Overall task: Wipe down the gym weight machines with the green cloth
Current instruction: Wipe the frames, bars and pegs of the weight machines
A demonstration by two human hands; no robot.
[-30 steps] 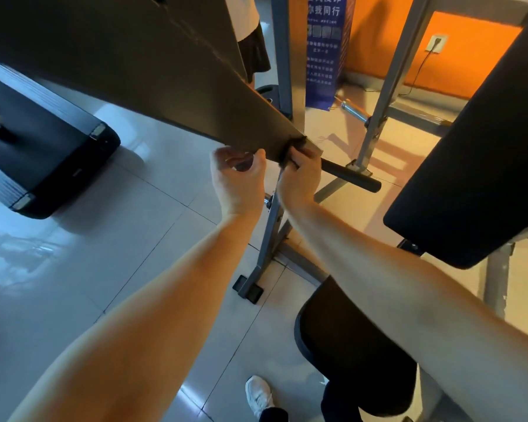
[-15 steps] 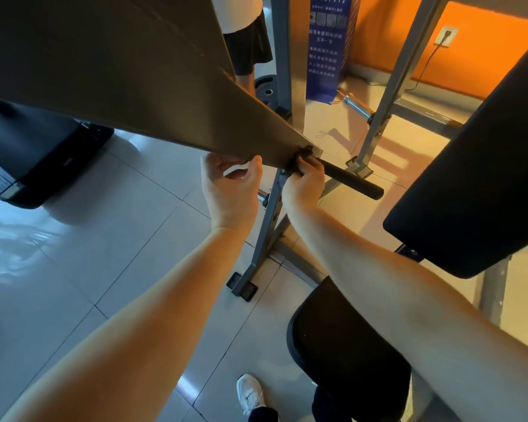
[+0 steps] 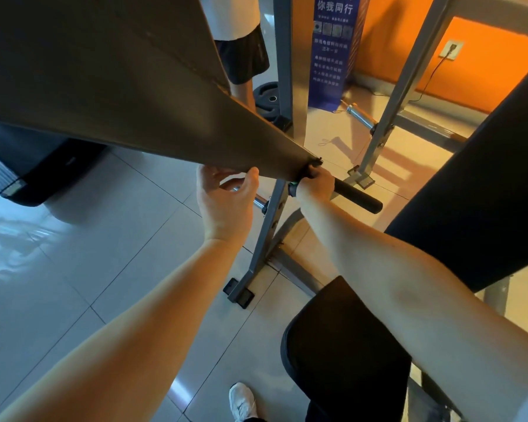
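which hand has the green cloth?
The right hand, curled round the black handle, green cloth peeking out at its wrist side. No green shows at the left hand.

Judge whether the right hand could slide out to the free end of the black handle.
Probably yes: the right hand grips the black handle at its near end, and the rest runs bare.

wall [image 3: 485, 41] glowing orange | socket [image 3: 453, 49] sitting on it, cable [image 3: 430, 77] hanging | banner [image 3: 333, 50] standing blue | floor [image 3: 89, 254] tiles reflecting light, sunlit near wall
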